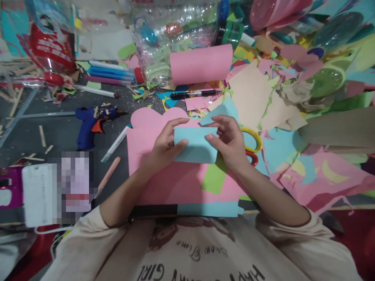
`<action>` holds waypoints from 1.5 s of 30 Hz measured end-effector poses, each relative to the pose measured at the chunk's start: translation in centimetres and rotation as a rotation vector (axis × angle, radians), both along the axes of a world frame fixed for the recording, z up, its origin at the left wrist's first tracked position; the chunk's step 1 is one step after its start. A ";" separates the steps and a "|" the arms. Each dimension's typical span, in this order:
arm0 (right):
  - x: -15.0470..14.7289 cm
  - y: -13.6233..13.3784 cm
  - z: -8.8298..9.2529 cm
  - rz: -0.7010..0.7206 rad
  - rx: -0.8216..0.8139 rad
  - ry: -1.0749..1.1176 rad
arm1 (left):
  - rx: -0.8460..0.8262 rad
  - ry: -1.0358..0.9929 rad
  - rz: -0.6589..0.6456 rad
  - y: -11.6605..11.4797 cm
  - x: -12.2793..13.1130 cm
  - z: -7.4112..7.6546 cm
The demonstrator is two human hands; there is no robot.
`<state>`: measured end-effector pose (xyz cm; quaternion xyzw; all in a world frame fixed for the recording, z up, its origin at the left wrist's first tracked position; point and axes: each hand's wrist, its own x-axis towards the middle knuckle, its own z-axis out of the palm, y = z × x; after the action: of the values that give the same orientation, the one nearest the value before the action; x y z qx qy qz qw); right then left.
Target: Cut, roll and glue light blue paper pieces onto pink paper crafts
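Both of my hands hold a light blue paper rectangle (195, 145) above a large pink sheet (175, 183). My left hand (165, 146) pinches its left edge, thumb on the front and fingers curled over the top. My right hand (230, 140) pinches its right edge the same way. A green paper scrap (215, 177) lies on the pink sheet just under my right wrist. Scissors with yellow and red handles (254, 144) lie right behind my right hand, partly hidden by it.
A blue glue gun (90, 125) and marker pens (113, 74) lie to the left. A rolled pink paper (201, 63), a black pen (195, 93) and clear plastic bottles (172, 31) sit behind. Paper scraps cover the right side. A white device (39, 195) lies at near left.
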<state>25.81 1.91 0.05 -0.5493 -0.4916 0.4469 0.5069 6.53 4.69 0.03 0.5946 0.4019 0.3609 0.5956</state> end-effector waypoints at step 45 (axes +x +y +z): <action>0.2 0.3 -0.2 -0.001 -0.089 -0.012 | -0.018 0.065 0.192 0.6 0.6 0.5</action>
<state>26.04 2.24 -0.19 -0.5744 -0.4739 0.4647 0.4791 7.10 5.25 0.52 0.5596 0.4794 0.3930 0.5501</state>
